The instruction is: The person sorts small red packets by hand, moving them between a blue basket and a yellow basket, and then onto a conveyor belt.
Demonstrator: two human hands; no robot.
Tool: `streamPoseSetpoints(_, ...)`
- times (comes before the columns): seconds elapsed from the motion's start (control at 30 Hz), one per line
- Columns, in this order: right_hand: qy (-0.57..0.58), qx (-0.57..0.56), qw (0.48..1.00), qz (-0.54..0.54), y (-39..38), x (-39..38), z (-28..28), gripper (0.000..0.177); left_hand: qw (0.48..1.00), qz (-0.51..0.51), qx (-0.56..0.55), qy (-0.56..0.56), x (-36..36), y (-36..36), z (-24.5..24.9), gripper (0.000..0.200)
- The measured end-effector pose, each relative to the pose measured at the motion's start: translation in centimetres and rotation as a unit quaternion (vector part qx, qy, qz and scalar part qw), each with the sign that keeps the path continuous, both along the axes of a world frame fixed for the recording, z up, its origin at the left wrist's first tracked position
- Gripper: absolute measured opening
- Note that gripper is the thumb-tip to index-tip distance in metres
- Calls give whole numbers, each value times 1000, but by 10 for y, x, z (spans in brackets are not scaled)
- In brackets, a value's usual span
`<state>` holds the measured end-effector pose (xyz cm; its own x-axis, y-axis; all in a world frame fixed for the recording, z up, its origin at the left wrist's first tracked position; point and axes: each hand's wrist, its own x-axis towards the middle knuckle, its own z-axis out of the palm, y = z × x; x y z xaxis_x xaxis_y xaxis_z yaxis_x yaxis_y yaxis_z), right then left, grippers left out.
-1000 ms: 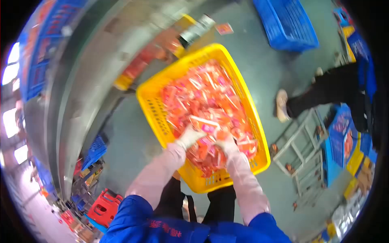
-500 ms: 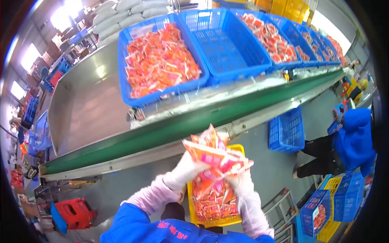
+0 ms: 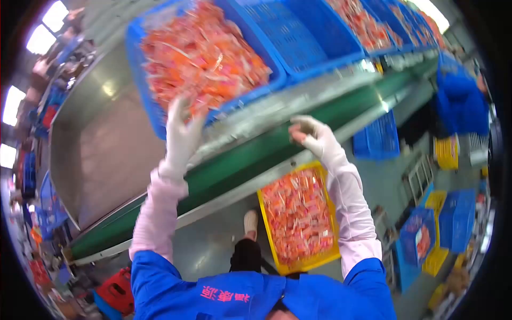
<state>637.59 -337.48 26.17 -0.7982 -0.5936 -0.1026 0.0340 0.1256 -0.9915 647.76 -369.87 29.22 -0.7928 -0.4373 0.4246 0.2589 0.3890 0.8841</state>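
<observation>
My left hand [image 3: 184,128], in a white glove with bare fingertips, is at the front rim of a blue crate [image 3: 136,69] heaped with small orange and red packets [image 3: 205,58]. Its fingers are apart and reach over the nearest packets; whether they touch any is blurred. Above the green conveyor belt [image 3: 272,146] hangs my right hand [image 3: 316,137], gloved the same way, fingers loosely curled and apart with nothing in them. Below it, a yellow crate [image 3: 274,250] stands on the floor, filled with similar packets [image 3: 298,218].
Beside the packet-filled crate is another blue crate [image 3: 298,42], its bottom bare, with more packet-filled crates to its right. A metal tray [image 3: 106,138] lies left. A person in blue [image 3: 461,98] is at the far right, near blue crates [image 3: 376,138] on the floor.
The bunch of packets in my hands is gone from them. Both hands have moved forward and apart, the left to the blue crate, the right over the belt. The view has shifted.
</observation>
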Motion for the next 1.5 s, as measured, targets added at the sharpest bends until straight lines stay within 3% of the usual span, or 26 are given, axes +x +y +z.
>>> streamPoseSetpoints(0.03,-107,20,994,2,36,18,-45,52,988,-82,98,-81,28,44,-15,36)
streamPoseSetpoints(0.07,-145,32,989,-28,74,36,-90,52,978,-150,-82,-122,46,75,-40,28)
streamPoseSetpoints(0.1,-184,84,979,-35,115,61,-137,54,938,-239,65,-241,66,118,-66,24)
streamPoseSetpoints(0.13,-222,130,966,-35,153,91,-180,57,888,-307,45,-339,81,152,-98,28)
streamPoseSetpoints(0.2,-309,235,921,-38,211,142,-252,66,826,-407,-36,-388,97,210,-198,38)
streamPoseSetpoints(0.23,-361,329,872,-12,236,164,-287,76,830,-396,-117,-375,109,230,-258,51)
streamPoseSetpoints(0.27,-381,327,865,-16,257,189,-327,76,807,-383,-178,-413,113,246,-311,59)
streamPoseSetpoints(0.33,-231,473,850,11,289,229,-399,98,758,-366,-276,-463,85,266,-382,76)
streamPoseSetpoints(0.43,-210,558,802,29,308,258,-456,113,677,-324,-434,-499,61,284,-503,101)
streamPoseSetpoints(0.5,-126,617,777,25,301,269,-486,120,576,-293,-433,-629,44,312,-523,114)
streamPoseSetpoints(0.57,-103,600,793,-12,286,271,-502,122,513,-308,-450,-663,61,320,-568,121)
streamPoseSetpoints(0.63,-193,509,839,1,271,277,-513,124,573,-269,-462,-621,72,329,-573,120)
streamPoseSetpoints(0.7,-159,547,820,54,240,295,-510,134,541,-298,-474,-628,95,322,-572,123)
streamPoseSetpoints(0.8,-215,495,827,156,231,304,-491,128,517,-458,-417,-591,134,335,-551,124)
streamPoseSetpoints(0.83,-213,495,829,149,236,298,-490,128,489,-474,-435,-590,138,349,-533,123)
streamPoseSetpoints(0.9,-75,607,779,138,237,285,-494,127,502,-457,-489,-548,132,365,-536,113)
streamPoseSetpoints(0.97,-43,642,757,117,234,274,-527,113,438,-435,-542,-570,115,373,-568,115)
streamPoseSetpoints(1.0,-33,637,766,78,229,275,-537,105,557,-372,-549,-500,127,366,-589,91)
streamPoseSetpoints(1.03,-24,632,773,46,226,285,-544,98,553,-376,-542,-508,133,361,-593,91)
streamPoseSetpoints(1.1,-85,600,793,61,225,303,-537,88,613,-393,-364,-581,136,353,-588,73)
streamPoseSetpoints(1.13,-123,570,811,56,228,294,-537,80,658,-397,-360,-529,147,352,-585,67)
streamPoseSetpoints(1.17,-93,530,842,-24,230,308,-542,70,676,-412,-328,-516,155,348,-586,59)
streamPoseSetpoints(1.23,-105,478,871,-33,239,313,-547,63,687,-414,-237,-548,156,352,-576,60)
streamPoseSetpoints(1.37,-178,551,815,-31,238,283,-577,48,744,-358,-76,-559,149,356,-619,57)
streamPoseSetpoints(1.43,-270,449,847,-94,241,290,-583,43,725,-373,-18,-578,156,354,-622,53)
streamPoseSetpoints(1.5,-220,383,885,-146,242,311,-597,36,701,-382,243,-552,160,365,-605,48)
